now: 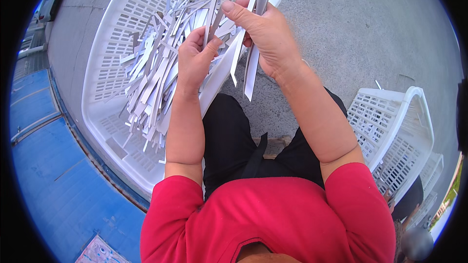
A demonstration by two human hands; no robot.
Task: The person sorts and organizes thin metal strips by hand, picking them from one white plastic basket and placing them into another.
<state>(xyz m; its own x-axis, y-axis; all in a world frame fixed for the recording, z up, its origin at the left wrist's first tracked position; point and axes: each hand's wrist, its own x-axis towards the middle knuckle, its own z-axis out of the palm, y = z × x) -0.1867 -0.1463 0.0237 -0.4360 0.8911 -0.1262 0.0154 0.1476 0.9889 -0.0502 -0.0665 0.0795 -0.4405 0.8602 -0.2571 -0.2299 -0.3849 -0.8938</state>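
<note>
My left hand (199,56) grips a couple of narrow strips (215,7), one white and one greyish, which stick up past the fingers. Close beside it, my right hand (265,31) holds several longer white and grey strips (250,69) that extend above and below the palm. The material of the strips cannot be made out for certain. Beneath and to the left of both hands is a large white perforated plastic basket (126,18). A tangled heap of similar loose strips (161,76) lies in it, many of them pointing the same way.
Another white perforated basket (376,107) stands at the right, with more baskets behind it. Part of another person (407,201) shows at the lower right. A blue panelled surface (47,146) borders the left. Concrete ground (347,25) lies beyond my knees (228,128).
</note>
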